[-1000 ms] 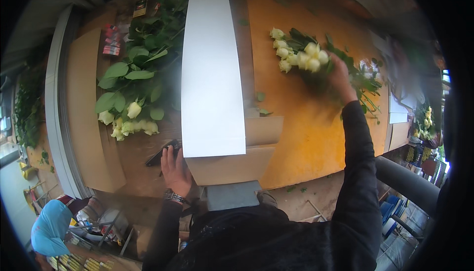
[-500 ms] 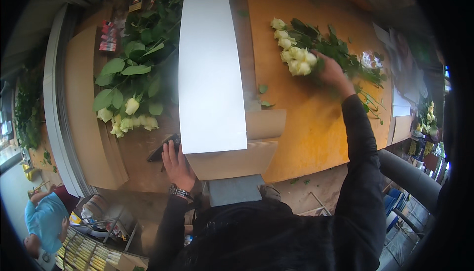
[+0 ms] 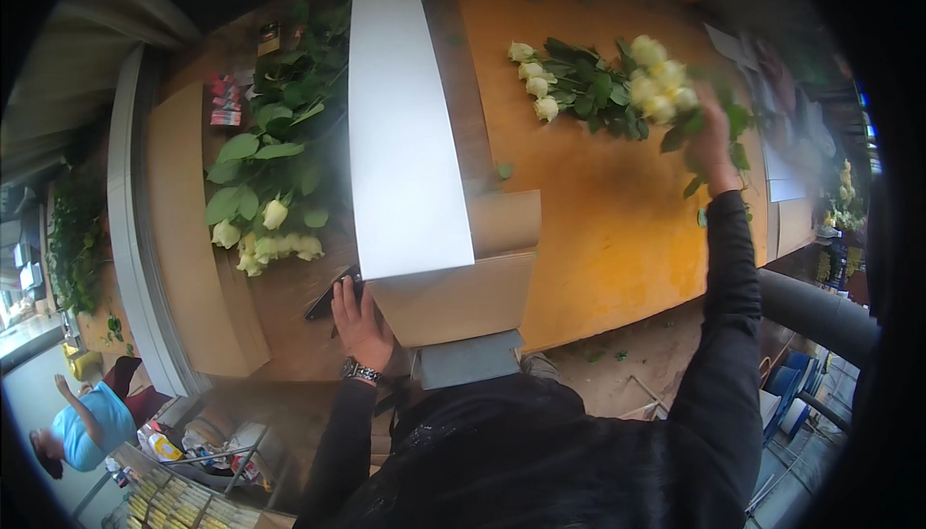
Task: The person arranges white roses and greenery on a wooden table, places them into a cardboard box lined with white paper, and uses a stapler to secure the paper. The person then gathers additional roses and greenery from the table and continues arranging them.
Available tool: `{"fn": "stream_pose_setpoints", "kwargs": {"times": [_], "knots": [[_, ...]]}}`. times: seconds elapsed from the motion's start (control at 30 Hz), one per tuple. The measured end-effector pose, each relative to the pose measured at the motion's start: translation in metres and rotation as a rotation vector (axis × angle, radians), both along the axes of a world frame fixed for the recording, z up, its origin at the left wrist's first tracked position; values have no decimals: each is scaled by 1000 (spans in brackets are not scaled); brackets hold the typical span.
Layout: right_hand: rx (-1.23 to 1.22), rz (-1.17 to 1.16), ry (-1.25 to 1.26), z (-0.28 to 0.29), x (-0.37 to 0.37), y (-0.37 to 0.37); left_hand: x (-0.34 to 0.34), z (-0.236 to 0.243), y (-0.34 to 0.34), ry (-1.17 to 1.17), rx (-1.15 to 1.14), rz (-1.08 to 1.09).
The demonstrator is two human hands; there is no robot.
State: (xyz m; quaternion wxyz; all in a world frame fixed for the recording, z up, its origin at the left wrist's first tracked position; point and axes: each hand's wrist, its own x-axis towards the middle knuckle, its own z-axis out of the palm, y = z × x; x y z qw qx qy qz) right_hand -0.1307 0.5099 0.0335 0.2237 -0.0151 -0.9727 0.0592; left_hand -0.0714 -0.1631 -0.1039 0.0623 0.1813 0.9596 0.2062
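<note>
In the head view, the right hand, blurred, looks closed round the stems of the held cream roses near the right edge of the orange tabletop; their heads could bruise or snag if they catch on the leafy roses lying nearer its far left corner. The left hand is open, fingers at a black object by the brown table's front edge, where a sideways knock could skew the white sheet beside it.
</note>
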Motion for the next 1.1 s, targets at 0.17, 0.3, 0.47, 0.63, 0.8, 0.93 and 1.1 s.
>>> {"fn": "stream_pose_setpoints", "kwargs": {"times": [0.17,0.3,0.47,0.63,0.8,0.93,1.1], "knots": [[198,28,171,99,17,54,-2,16,2,-293,533,221],[185,-2,37,182,43,15,6,40,7,-1042,1409,512],[302,71,-191,220,72,-114,11,76,6,-1249,1061,-143],[235,168,-541,181,101,-242,5,98,11,-962,675,-613],[194,265,-755,103,112,-302,-9,114,32,-997,406,-763],[189,344,-747,33,108,-345,24,121,49,-528,132,-779],[-11,324,-476,-19,106,-398,67,106,57,100,126,-623]]}}
